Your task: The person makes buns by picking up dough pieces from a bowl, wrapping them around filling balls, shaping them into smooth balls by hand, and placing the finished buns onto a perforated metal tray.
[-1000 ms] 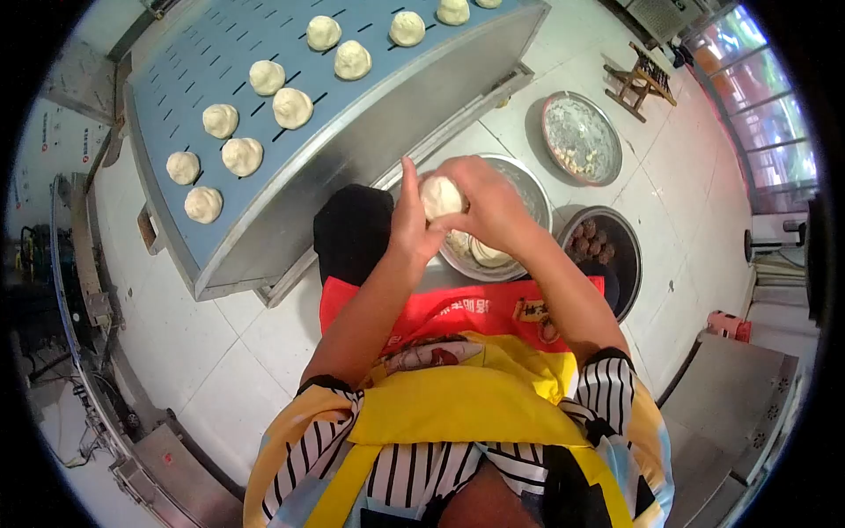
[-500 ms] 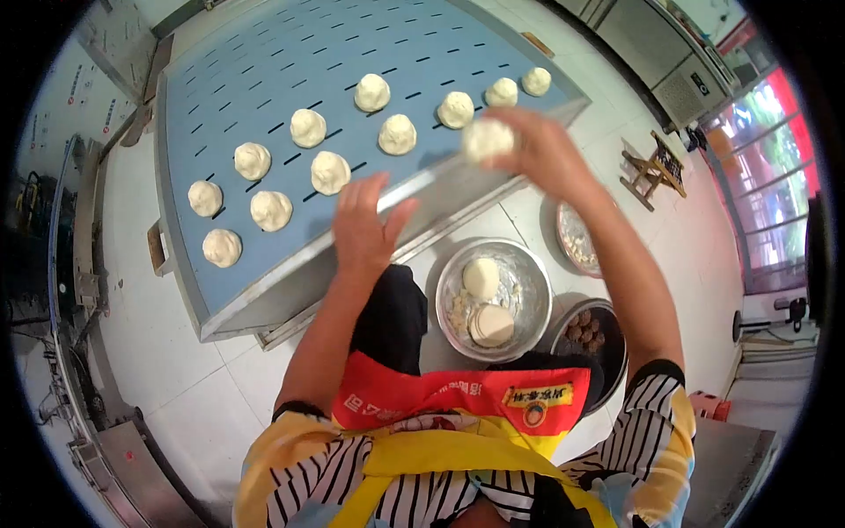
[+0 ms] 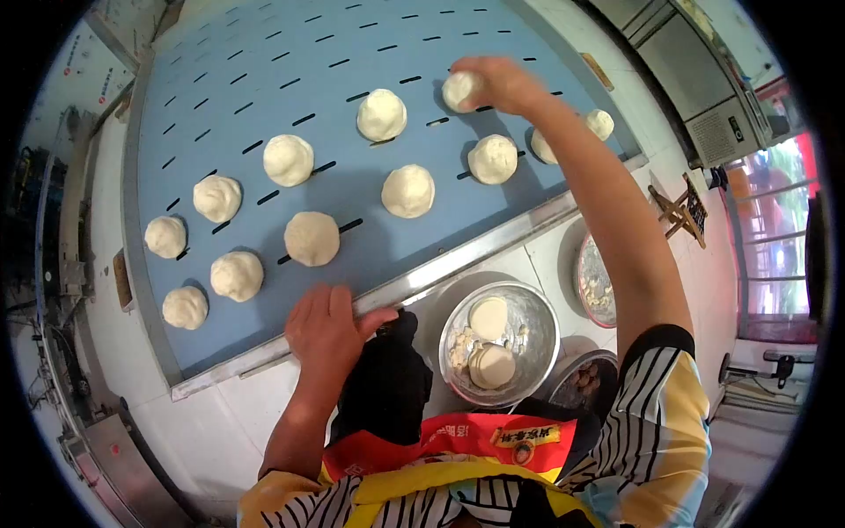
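Note:
My right hand reaches over the blue slotted tray, its fingers around a pale dough bun at or just above the surface. I cannot tell whether the bun touches the tray. Several more round buns stand on the tray, among them one to the left of the held one and another below it. At the near edge, my left hand lies by the metal rim, thumb spread away from the fingers, holding nothing. My forearm partly hides a bun at the right.
Below the tray stands a metal bowl holding dough pieces. To its right are a dark pan with brown balls and a bowl of crumbly bits. A small wooden folding stool stands on the tiled floor.
My right hand has carried the bun from the tray's near edge farther over its surface. My left hand stays at the rim. The view has shifted, bringing the tray closer.

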Demonstrator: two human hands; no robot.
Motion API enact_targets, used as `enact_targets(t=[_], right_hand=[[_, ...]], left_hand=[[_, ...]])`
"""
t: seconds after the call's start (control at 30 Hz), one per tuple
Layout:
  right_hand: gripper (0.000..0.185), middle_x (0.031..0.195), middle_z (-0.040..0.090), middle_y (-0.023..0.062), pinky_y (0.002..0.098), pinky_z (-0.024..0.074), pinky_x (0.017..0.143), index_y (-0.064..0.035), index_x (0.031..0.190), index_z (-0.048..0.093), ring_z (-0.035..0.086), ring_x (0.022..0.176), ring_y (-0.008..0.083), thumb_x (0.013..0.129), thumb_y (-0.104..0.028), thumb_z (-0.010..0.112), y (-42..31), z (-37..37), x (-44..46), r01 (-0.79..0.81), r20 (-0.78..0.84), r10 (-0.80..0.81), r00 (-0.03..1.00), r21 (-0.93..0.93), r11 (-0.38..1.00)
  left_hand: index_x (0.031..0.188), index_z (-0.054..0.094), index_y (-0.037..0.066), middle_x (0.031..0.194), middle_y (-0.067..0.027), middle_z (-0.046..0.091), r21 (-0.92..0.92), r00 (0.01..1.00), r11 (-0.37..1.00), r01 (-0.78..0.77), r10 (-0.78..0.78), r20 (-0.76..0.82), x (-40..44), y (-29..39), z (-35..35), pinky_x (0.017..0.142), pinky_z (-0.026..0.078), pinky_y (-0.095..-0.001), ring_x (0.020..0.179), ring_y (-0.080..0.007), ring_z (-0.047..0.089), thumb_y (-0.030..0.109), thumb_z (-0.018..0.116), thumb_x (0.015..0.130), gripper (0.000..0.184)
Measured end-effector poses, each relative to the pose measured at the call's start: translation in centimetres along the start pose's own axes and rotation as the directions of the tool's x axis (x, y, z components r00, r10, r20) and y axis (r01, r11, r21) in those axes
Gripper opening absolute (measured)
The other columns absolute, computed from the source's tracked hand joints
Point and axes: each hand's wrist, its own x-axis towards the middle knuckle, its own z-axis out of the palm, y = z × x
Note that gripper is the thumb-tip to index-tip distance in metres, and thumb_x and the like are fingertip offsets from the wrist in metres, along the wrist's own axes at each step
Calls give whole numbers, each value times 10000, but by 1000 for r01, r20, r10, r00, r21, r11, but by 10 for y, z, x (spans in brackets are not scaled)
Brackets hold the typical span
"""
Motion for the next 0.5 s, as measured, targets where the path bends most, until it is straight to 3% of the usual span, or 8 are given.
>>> enact_targets(t=[0.07, 0.17, 0.27, 0.37, 0.5], right_hand=[[575, 1023, 588, 95, 412, 476, 811, -180, 1225, 533, 561, 975, 292, 700, -175, 767, 2, 16, 6, 86, 36, -82, 996, -154, 984], [566, 988, 615, 129, 441, 466, 836, -182, 1213, 545, 593, 962, 316, 696, -201, 773, 3, 7, 17, 172, 157, -144, 977, -178, 969], [538, 1049, 594, 127, 441, 460, 854, -184, 1197, 556, 576, 1012, 318, 702, -199, 768, -22, -3, 21, -24, 305, 59, 951, -116, 993], [529, 1052, 579, 110, 438, 458, 858, -171, 1171, 567, 558, 1008, 332, 684, -169, 771, -11, 7, 32, 201, 263, -142, 954, -215, 956], [514, 1057, 589, 110, 434, 463, 861, -170, 1169, 578, 565, 1011, 336, 691, -164, 767, -2, 11, 41, 303, 318, -241, 917, -161, 939]], left_hand=[[690, 488, 69, 632, -72, 466, 20, 1000, 1000, -1, 1, 1, 3, 0, -1, 500, 385, -371, 567, -268, 498, 622, 672, 635, 585], [708, 494, 67, 634, -73, 462, 61, 998, 998, 27, -31, 58, 2, 0, -1, 501, 380, -366, 563, -262, 491, 629, 681, 624, 598], [716, 498, 67, 645, -75, 475, 49, 999, 999, 9, -12, 52, 3, -3, -2, 501, 382, -364, 569, -260, 496, 633, 685, 623, 604], [711, 497, 67, 658, -74, 490, 57, 999, 998, 10, -12, 46, 0, -7, -4, 502, 384, -366, 573, -264, 501, 629, 681, 642, 595], [662, 431, 111, 606, -15, 393, 91, 997, 994, -58, 61, -35, 2, -15, -1, 477, 333, -317, 528, -193, 433, 633, 655, 691, 568]])
